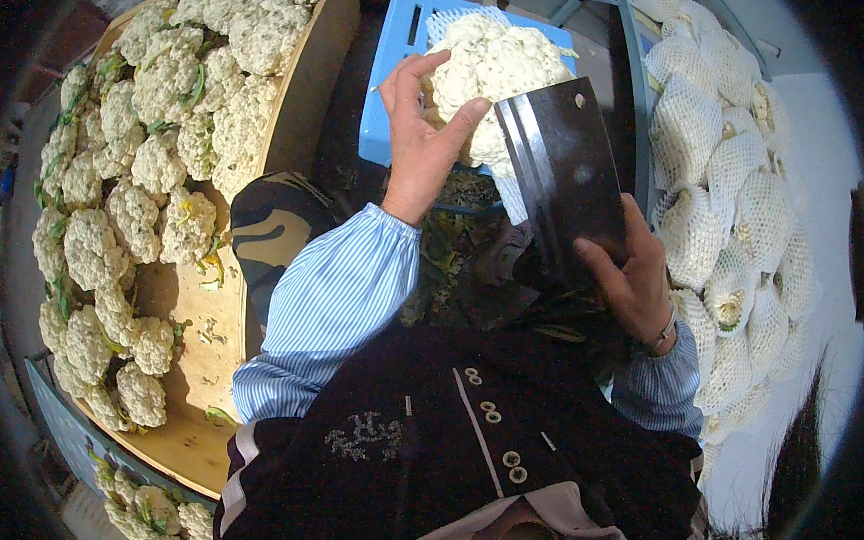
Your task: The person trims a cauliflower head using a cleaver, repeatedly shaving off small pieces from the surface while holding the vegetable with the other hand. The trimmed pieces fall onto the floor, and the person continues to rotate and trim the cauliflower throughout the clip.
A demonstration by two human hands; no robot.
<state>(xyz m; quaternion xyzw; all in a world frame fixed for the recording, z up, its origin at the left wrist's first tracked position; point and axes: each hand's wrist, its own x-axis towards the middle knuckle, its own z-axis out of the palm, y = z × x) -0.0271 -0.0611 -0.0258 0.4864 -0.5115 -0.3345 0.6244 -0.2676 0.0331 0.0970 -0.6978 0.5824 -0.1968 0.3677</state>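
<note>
A white cauliflower head (499,60) rests on an upturned-looking blue plastic crate (390,79), with white foam netting (509,196) under and behind it. My left hand (427,120) lies against the head's left side, thumb and fingers spread over the curds. In my right hand (632,277) is a broad dark cleaver (564,165), held low near its bottom end. The blade's upper part covers the right lower side of the cauliflower. Whether its edge touches the head cannot be seen.
To the left stands a wooden bin (205,306) with many bare cauliflowers (164,161). More cauliflowers (155,515) lie below its corner. On the right, net-wrapped cauliflowers (695,246) are piled beside a blue-grey metal frame (638,91). Leaf scraps (438,248) cover the ground below the crate.
</note>
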